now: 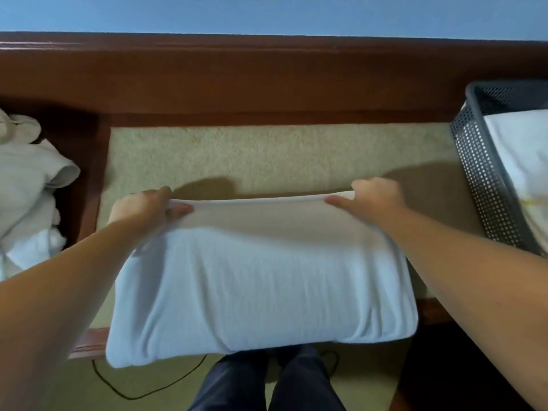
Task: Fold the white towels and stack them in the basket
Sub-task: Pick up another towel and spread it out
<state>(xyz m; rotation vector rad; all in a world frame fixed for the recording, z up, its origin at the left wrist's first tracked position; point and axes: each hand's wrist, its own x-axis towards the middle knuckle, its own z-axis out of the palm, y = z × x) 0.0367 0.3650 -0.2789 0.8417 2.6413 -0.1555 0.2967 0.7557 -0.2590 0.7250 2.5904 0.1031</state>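
White crumpled towels [26, 185] lie heaped at far left. On the beige surface [267, 152], the left hand [145, 207] and right hand [373, 197] each pinch a far corner of a folded white towel [258, 280], its near edge overhanging. The grey perforated basket [486, 185] at right holds folded towels [525, 149].
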